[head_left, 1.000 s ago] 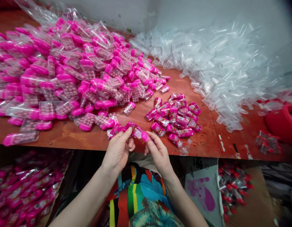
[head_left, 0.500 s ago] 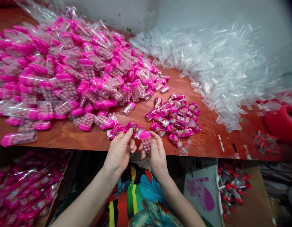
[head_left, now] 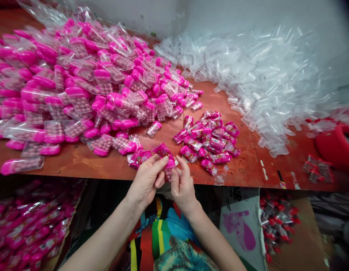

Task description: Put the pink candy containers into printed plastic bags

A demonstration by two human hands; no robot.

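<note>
Both of my hands meet just above the table's front edge. Between them is a small clear candy container (head_left: pixel 169 165) with a pink cap and pink balls inside. My right hand (head_left: pixel 184 185) pinches its right side. My left hand (head_left: pixel 147 177) is closed, its thumb and forefinger at a pink printed wrapper (head_left: pixel 163 149) that shows just behind the container cap. How far the wrapper covers the container is hidden by the fingers. More flat printed wrappers (head_left: pixel 139 157) lie on the table beside my left fingertips.
Filled pink-capped containers (head_left: pixel 106 79) form a large heap at left; clear empty tubes (head_left: pixel 256 75) pile up at right. Several wrapped containers (head_left: pixel 211 139) lie between. A red basin (head_left: pixel 336 146) stands far right. Below the table are boxes of pink packs (head_left: pixel 30 226) and red-capped items (head_left: pixel 278 226).
My hands have come together. The wrapper and the container, apart before, now meet, and my left thumb has moved right to the container's cap.
</note>
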